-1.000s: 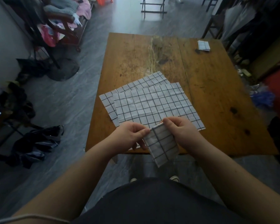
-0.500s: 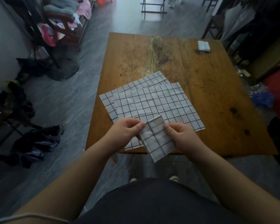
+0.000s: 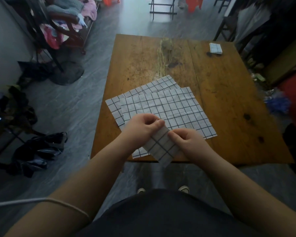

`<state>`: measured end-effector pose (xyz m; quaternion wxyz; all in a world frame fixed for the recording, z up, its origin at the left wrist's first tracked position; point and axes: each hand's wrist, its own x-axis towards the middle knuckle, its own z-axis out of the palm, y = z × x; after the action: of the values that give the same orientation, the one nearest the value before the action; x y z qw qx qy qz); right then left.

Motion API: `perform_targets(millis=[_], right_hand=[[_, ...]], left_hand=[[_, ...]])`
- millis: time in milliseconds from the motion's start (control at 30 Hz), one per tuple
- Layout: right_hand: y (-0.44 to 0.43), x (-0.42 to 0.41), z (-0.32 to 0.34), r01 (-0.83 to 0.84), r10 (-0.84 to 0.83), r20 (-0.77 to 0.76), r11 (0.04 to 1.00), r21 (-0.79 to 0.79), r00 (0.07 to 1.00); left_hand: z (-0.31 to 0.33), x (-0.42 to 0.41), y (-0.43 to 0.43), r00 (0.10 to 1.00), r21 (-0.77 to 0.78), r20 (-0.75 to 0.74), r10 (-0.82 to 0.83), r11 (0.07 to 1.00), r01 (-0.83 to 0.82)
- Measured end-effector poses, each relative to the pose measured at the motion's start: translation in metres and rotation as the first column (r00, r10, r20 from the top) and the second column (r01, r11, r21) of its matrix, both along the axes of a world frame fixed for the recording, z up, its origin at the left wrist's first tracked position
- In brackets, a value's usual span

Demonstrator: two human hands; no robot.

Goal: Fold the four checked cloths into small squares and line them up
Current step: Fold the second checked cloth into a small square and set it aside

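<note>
Wooden table (image 3: 229, 100), near edge: part-folded cloth (image 3: 162, 147) pinched at its far end by left hand (image 3: 142, 127), at its right edge by right hand (image 3: 190, 142), over two flat cloths (image 3: 169, 106). Step, judged: last fold; next, halving it square. Long axis far-to-near, near end overhanging table edge. One finished square (image 3: 215, 48) far right

Dim, bluish indoor light, brighter daylight on the far floor, wide-angle bending at edges, soft blur throughout
</note>
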<state>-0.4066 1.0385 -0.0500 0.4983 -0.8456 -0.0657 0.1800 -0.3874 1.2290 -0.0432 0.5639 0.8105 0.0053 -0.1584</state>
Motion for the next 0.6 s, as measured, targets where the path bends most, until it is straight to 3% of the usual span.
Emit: perform_targets(millis=[300,600], right_hand=[[-0.007,-0.006,-0.007,0.078,-0.065,-0.129,0.992,0.095,0.990],[-0.012,-0.006,-0.008,0.096,-0.072,-0.183,0.988,0.125,0.980]], left_hand=[[-0.003,0.003,0.020,0.987,-0.102,-0.061,0.149,0.983,-0.155],[-0.005,0.002,0.024,0.972,-0.103,-0.074,0.224,0.968,-0.230]])
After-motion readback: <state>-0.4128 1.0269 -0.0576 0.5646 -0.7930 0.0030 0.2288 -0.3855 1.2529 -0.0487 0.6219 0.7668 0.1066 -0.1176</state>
